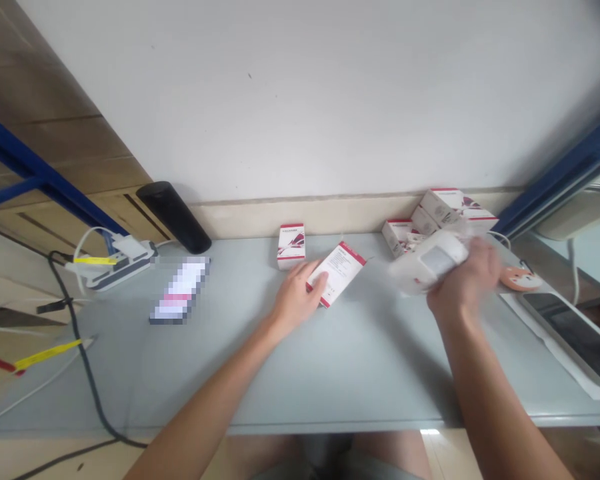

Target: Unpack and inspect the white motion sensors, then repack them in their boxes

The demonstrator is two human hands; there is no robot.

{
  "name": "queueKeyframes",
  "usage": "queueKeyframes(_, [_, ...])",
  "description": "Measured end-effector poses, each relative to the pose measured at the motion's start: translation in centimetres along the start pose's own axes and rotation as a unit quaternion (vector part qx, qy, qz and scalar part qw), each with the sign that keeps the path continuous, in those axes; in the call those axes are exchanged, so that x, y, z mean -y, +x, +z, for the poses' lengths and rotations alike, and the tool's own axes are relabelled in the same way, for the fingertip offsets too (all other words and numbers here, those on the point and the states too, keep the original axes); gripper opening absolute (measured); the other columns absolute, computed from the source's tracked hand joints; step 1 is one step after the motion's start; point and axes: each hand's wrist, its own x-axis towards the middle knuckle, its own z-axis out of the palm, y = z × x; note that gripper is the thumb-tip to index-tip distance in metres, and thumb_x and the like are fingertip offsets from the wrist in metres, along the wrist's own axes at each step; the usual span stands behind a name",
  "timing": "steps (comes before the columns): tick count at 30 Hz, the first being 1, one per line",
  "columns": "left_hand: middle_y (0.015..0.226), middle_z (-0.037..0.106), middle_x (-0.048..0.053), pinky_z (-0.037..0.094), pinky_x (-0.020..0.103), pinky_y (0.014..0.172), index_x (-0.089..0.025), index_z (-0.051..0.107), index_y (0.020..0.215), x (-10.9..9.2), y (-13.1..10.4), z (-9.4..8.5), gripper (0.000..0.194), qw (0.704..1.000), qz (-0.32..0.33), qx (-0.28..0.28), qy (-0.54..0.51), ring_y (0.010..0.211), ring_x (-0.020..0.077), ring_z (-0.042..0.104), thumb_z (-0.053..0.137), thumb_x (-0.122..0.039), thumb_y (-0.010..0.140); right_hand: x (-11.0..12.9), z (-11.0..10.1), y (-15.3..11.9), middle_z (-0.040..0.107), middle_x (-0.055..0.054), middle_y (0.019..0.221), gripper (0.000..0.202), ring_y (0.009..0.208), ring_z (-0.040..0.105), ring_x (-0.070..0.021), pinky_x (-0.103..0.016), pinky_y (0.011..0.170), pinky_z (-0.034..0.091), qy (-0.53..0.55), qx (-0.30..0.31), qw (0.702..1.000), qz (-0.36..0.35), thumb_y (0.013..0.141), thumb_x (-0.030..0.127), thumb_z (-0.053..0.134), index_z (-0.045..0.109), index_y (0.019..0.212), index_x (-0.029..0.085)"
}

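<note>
My left hand (300, 293) holds a small white box with red edges (343, 272), its printed back face up, thumb on top and tilted over the grey table. Just behind it, another white and red box (291, 245) stands near the wall. On the right, my right hand (467, 273) is wrapped round a white device with a grey window (425, 262); both are blurred by motion. Beyond that device, several white and red boxes (445, 210) are stacked against the wall, partly hidden by it.
The grey table (300, 373) bears a pixelated phone (180, 290), a black cylinder (175, 217) and a power strip (125, 263) with cables at left. An orange disc (521, 279) and a dark-screened device (575, 333) lie at right. Blue frame bars flank both sides.
</note>
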Motion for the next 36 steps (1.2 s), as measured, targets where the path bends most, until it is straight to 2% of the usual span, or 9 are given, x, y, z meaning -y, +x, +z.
queueKeyframes(5, [0.109,0.078,0.008,0.057,0.042,0.095,-0.022,0.073,0.118,0.3,0.0,0.2,0.028,0.999,-0.031,0.004,0.043,0.106,0.0271,0.071,0.056,-0.039,0.103,0.5,0.8,-2.8,0.053,0.001,0.079,0.03,0.079,0.062,-0.022,-0.039,0.077,0.055,-0.047,0.072,0.996,0.04,0.096,0.053,0.057,0.049,0.086,0.026])
queueKeyframes(10, [0.124,0.067,0.014,0.05,0.048,0.106,-0.021,0.068,0.127,-2.0,-1.0,0.1,0.03,0.992,0.021,-0.104,0.075,0.121,0.0299,0.062,0.054,-0.036,0.104,1.5,1.0,-4.6,0.054,0.001,0.083,0.032,0.081,0.057,-0.019,-0.035,0.079,0.049,-0.062,0.112,0.99,0.056,0.098,0.055,0.056,0.052,0.088,0.025])
queueKeyframes(12, [0.127,0.066,0.012,0.051,0.043,0.105,-0.024,0.063,0.132,-3.6,-1.9,0.2,0.031,0.997,0.044,-0.069,-0.013,0.118,0.0257,0.064,0.054,-0.036,0.106,1.8,1.2,-5.4,0.053,0.002,0.082,0.031,0.08,0.054,-0.0177,-0.033,0.078,0.046,-0.046,0.125,0.987,0.085,0.096,0.054,0.058,0.054,0.088,0.024])
queueKeyframes(14, [0.137,0.063,0.012,0.053,0.039,0.101,-0.028,0.048,0.149,-5.1,-2.8,0.5,0.047,0.989,0.007,0.021,-0.144,0.114,0.0232,0.066,0.058,-0.041,0.105,2.2,1.5,-6.3,0.052,0.003,0.081,0.031,0.076,0.05,-0.0163,-0.031,0.074,0.043,-0.028,0.148,0.98,0.127,0.094,0.053,0.061,0.054,0.087,0.024])
queueKeyframes(17, [0.145,0.061,0.014,0.051,0.041,0.105,-0.029,0.031,0.16,-6.6,-3.7,1.1,0.072,0.944,-0.057,0.114,-0.304,0.123,0.0263,0.065,0.068,-0.044,0.1,2.5,1.8,-7.8,0.05,0.004,0.079,0.032,0.072,0.046,-0.0152,-0.028,0.067,0.04,-0.02,0.207,0.958,0.198,0.092,0.054,0.064,0.054,0.087,0.025])
queueKeyframes(21, [0.139,0.066,0.014,0.052,0.04,0.103,-0.027,0.039,0.156,-7.0,-3.6,1.3,0.072,0.897,-0.121,0.127,-0.406,0.122,0.0282,0.066,0.075,-0.042,0.095,3.3,1.8,-8.8,0.052,0.003,0.081,0.032,0.072,0.046,-0.0152,-0.027,0.065,0.041,-0.028,0.255,0.938,0.235,0.093,0.056,0.065,0.055,0.089,0.025])
queueKeyframes(26, [0.128,0.072,0.013,0.054,0.034,0.091,-0.022,0.051,0.149,-6.9,-2.7,0.2,0.071,0.833,-0.201,0.1,-0.505,0.114,0.0275,0.068,0.082,-0.044,0.089,4.8,1.8,-8.3,0.055,0.003,0.084,0.031,0.068,0.049,-0.0139,-0.026,0.06,0.042,0.044,0.336,0.92,0.199,0.093,0.055,0.067,0.055,0.097,0.027])
queueKeyframes(30, [0.12,0.072,0.012,0.054,0.032,0.08,-0.021,0.065,0.133,-6.5,-2.4,-0.1,0.048,0.77,-0.224,0.097,-0.59,0.1,0.0232,0.07,0.076,-0.046,0.093,5.4,2.5,-7.9,0.06,0.003,0.087,0.039,0.067,0.052,-0.0135,-0.027,0.06,0.046,0.043,0.386,0.91,0.148,0.091,0.051,0.074,0.056,0.12,0.032])
queueKeyframes(36, [0.119,0.073,0.015,0.057,0.037,0.082,-0.016,0.068,0.131,-5.6,-2.1,-0.1,0.048,0.679,-0.253,0.144,-0.674,0.095,0.0257,0.074,0.066,-0.052,0.099,7.3,4.9,-6.9,0.064,0.0,0.082,0.028,0.065,0.055,-0.0122,-0.026,0.056,0.044,-0.018,0.416,0.909,0.029,0.094,0.05,0.072,0.068,0.091,0.023])
